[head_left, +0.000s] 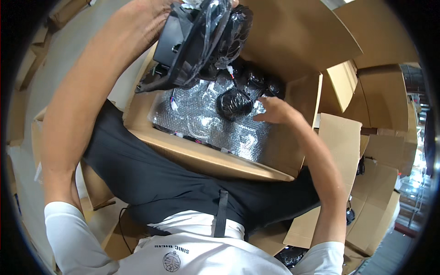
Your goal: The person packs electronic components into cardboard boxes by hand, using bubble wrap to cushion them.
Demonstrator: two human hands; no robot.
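My left hand (pixel 158 10) is raised over the far left side of an open cardboard box (pixel 201 158), gripping a bulky black plastic housing (pixel 185 48) partly wrapped in clear film. The housing hides most of its fingers. A short wire with a white connector hangs below the housing. My right hand (pixel 276 111) is inside the box near its right wall, fingers apart and holding nothing. Just left of its fingertips, a round black film-wrapped part (pixel 234 104) lies on silvery bubble wrap (pixel 201 123). Several similar dark parts (pixel 263 80) sit along the box's far side.
Raised flaps (pixel 302 32) of the box stand at the far side. More cardboard boxes (pixel 382 101) crowd the right, with a loose flap (pixel 339 142) near my right forearm. Wires with small connectors (pixel 197 140) run along the box's near inner edge. My legs (pixel 183 183) straddle the box.
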